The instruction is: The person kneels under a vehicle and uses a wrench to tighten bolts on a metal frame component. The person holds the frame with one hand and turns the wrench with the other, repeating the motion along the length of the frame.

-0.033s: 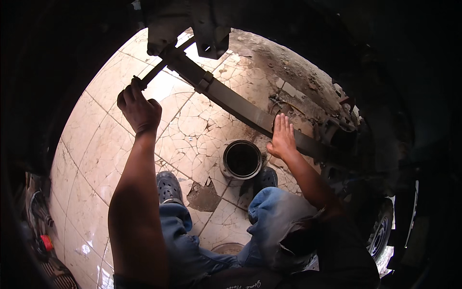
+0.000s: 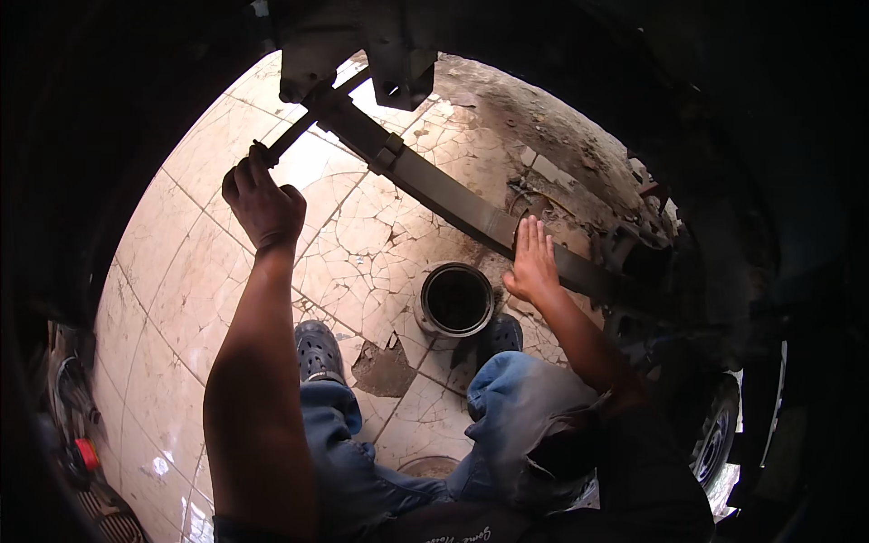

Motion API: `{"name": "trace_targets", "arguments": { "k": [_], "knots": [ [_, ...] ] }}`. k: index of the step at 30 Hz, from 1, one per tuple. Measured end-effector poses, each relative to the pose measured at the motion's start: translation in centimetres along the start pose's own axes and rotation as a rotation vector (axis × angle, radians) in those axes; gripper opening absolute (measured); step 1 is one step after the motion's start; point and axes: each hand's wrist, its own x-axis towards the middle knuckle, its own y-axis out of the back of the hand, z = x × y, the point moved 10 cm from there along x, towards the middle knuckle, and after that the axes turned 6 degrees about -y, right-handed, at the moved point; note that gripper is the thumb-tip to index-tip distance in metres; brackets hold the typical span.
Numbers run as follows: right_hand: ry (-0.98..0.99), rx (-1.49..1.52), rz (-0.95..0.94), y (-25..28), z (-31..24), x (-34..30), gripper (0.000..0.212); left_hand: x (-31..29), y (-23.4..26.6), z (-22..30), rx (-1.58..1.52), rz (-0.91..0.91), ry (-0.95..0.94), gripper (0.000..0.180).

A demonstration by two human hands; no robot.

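Observation:
My left hand [image 2: 264, 206] is closed around the end of a long dark bar [image 2: 288, 138]. The bar runs up and to the right to the bracket [image 2: 362, 77] at the upper end of a leaf spring. My right hand [image 2: 532, 260] lies flat with fingers spread on the dark leaf spring [image 2: 434, 185], near its lower right stretch. The spring slants from upper left to lower right under a vehicle's dark body. My knees in blue jeans are bent below both hands.
A round dark metal ring [image 2: 455, 300] stands on the cracked white tile floor [image 2: 208, 271] between my hand and my shoes [image 2: 317, 350]. Rusty chassis parts [image 2: 625, 240] sit to the right, a wheel [image 2: 715, 434] at lower right, and tools with a red part [image 2: 86, 452] at lower left.

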Motion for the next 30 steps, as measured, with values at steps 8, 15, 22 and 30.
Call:
{"name": "trace_targets", "arguments": {
  "k": [8,15,22,30],
  "knots": [
    [0.118,-0.09,0.092,0.0,-0.3,-1.9,0.103,0.6,0.3,-0.1,0.026,0.03,0.025,0.07],
    [0.061,-0.053,0.037,0.2,-0.2,-0.9,0.103,0.4,0.1,-0.2,0.018,0.038,0.002,0.07],
    [0.107,-0.108,0.045,0.0,-0.6,-1.7,0.106,0.5,0.1,-0.7,0.051,0.017,0.052,0.069],
    [0.066,-0.087,0.02,-0.2,-0.2,-2.3,0.105,0.4,-0.2,-0.3,0.022,0.022,0.023,0.069]
  ]
}}
